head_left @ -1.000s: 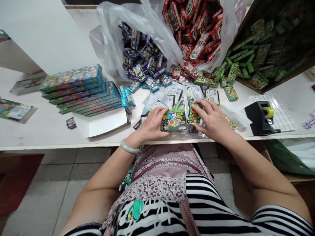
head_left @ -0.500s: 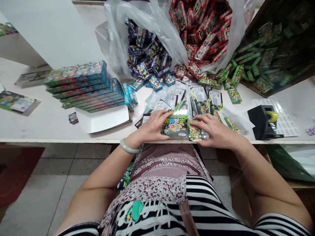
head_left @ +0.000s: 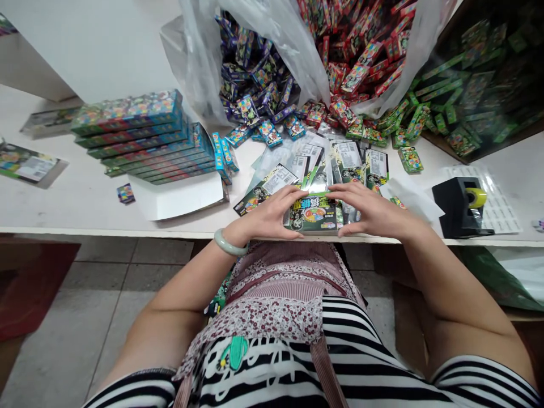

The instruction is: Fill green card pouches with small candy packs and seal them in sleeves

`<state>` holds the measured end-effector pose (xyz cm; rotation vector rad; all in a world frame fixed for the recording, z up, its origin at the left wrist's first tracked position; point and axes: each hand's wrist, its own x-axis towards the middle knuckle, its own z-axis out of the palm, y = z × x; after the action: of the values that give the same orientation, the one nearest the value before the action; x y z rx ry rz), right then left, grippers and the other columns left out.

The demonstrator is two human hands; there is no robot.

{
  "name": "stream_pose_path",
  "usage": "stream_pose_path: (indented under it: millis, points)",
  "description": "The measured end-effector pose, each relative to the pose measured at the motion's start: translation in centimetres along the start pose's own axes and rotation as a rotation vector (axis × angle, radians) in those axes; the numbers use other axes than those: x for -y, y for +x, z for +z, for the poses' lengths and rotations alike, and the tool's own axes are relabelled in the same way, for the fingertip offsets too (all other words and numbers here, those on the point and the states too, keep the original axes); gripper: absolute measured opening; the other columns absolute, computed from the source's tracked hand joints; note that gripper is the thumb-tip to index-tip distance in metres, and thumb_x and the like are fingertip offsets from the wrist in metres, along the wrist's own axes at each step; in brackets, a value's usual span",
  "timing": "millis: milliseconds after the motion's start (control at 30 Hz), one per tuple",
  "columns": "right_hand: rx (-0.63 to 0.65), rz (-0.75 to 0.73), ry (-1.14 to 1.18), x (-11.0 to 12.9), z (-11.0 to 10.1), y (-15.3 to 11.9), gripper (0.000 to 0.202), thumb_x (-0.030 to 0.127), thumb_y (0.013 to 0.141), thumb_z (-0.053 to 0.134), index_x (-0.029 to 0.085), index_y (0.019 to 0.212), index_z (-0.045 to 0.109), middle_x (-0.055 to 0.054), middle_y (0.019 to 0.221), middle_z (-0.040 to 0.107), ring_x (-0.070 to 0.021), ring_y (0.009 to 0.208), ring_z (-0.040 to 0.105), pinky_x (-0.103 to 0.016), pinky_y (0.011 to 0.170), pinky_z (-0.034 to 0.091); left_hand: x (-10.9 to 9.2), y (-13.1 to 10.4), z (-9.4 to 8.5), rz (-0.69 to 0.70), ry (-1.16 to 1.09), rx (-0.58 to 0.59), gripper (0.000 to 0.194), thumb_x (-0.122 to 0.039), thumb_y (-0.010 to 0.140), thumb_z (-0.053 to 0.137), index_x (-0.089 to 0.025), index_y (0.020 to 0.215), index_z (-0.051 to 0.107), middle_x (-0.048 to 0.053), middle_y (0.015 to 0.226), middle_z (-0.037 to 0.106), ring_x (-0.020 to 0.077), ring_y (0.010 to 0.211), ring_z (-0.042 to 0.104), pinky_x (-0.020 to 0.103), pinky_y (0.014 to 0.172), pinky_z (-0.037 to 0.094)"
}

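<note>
Hands meet at lower centre of the frame: left hand [head_left: 267, 218] and right hand [head_left: 374, 214] grasp a green packet [head_left: 313, 215] from either side at the white table [head_left: 76, 209] edge. Its front bears large yellow Chinese characters, too blurred to read. Flat barcode-labelled sleeves [head_left: 335, 161] lie just behind; a black tape dispenser [head_left: 461, 207] sits right.

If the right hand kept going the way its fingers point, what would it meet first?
The right hand points left across the green box it holds; past that, probably the left hand's fingers, though depth is unclear.
</note>
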<state>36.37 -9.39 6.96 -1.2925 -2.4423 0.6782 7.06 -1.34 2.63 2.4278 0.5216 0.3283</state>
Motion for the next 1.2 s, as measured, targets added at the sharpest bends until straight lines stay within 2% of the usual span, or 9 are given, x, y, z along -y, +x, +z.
stream_pose_path:
  millis: [167,300,400,500,633,767,867,1000,1200]
  points:
    - [-0.268,0.097,-0.007,1.1,1.4,-0.1,0.053,0.048,0.089,0.07,0.026,0.135,0.057,-0.013,0.132,0.063,-0.0345,0.129,0.052,-0.055,0.109,0.04,0.4,-0.5,-0.1,-0.047,0.057,-0.121,0.092,-0.048,0.075,0.079,-0.017,0.15,0.036,0.017,0.139,0.045,0.0348,0.131,0.048,0.054,0.114,0.043]
    - [-0.28,0.118,0.048,2.1,2.9,0.4,0.03,0.034,0.098,0.054,0.028,0.126,0.063,-0.008,0.116,0.073,-0.0311,0.117,0.061,-0.054,0.105,0.041,0.7,-0.6,0.1,-0.066,0.053,-0.121,0.093,-0.048,0.074,0.08,-0.019,0.151,0.034,0.016,0.138,0.045,0.0345,0.131,0.048,0.055,0.114,0.043]
    - [-0.477,0.234,0.185,-1.3,2.1,1.8,0.029,0.033,0.099,0.05,0.027,0.123,0.064,-0.005,0.104,0.075,-0.0266,0.106,0.066,-0.047,0.1,0.046,1.1,-0.7,0.1,-0.099,0.048,-0.143,0.093,-0.048,0.074,0.079,-0.022,0.151,0.034,0.015,0.138,0.045,0.0347,0.131,0.048,0.056,0.114,0.043]
    - [-0.711,0.492,0.186,-8.0,-0.4,3.8,0.021,0.029,0.092,0.057,0.021,0.106,0.07,-0.006,0.096,0.075,-0.0259,0.094,0.068,-0.041,0.089,0.051,1.4,-1.0,-0.5,-0.122,0.073,-0.216,0.093,-0.05,0.074,0.08,-0.022,0.15,0.035,0.014,0.135,0.046,0.0343,0.129,0.05,0.054,0.114,0.044]
    - [-0.701,0.694,0.019,-15.3,-3.2,8.5,0.018,0.021,0.087,0.06,0.014,0.097,0.073,-0.012,0.099,0.075,-0.0292,0.095,0.067,-0.042,0.09,0.05,1.4,-1.4,-0.9,-0.13,0.085,-0.228,0.094,-0.05,0.075,0.08,-0.024,0.152,0.031,0.014,0.135,0.046,0.0338,0.129,0.051,0.053,0.113,0.045]
    - [-0.693,0.678,-0.064,-17.2,-3.4,14.0,0.025,0.024,0.087,0.064,0.013,0.109,0.07,-0.016,0.113,0.072,-0.032,0.111,0.063,-0.046,0.102,0.045,1.2,-1.6,-0.7,-0.116,0.109,-0.206,0.095,-0.048,0.078,0.078,-0.026,0.156,0.026,0.015,0.139,0.044,0.0354,0.132,0.048,0.055,0.115,0.044]
    - [-0.711,0.831,-0.004,-17.9,-3.3,16.5,0.035,0.028,0.073,0.08,0.015,0.104,0.069,-0.016,0.115,0.07,-0.0369,0.12,0.057,-0.054,0.108,0.039,1.4,-2.0,-0.8,-0.121,0.12,-0.205,0.096,-0.05,0.08,0.076,-0.027,0.157,0.024,0.015,0.141,0.043,0.0356,0.133,0.048,0.055,0.114,0.045]
    - [-0.754,0.903,0.364,-18.9,-3.5,17.2,0.029,0.019,0.06,0.084,0.019,0.077,0.06,-0.007,0.092,0.068,-0.0308,0.108,0.061,-0.048,0.102,0.045,1.6,-2.4,-1.4,-0.103,0.137,-0.244,0.096,-0.053,0.081,0.075,-0.028,0.158,0.023,0.016,0.14,0.044,0.0353,0.131,0.049,0.055,0.113,0.046]
    - [-0.725,0.804,0.635,-16.0,-4.0,13.8,0.026,0.031,0.073,0.076,0.021,0.078,0.054,0.001,0.075,0.061,-0.0149,0.071,0.062,-0.028,0.069,0.052,1.6,-2.6,-1.5,-0.073,0.14,-0.276,0.096,-0.053,0.082,0.075,-0.027,0.158,0.023,0.016,0.139,0.044,0.0351,0.13,0.05,0.055,0.112,0.047]
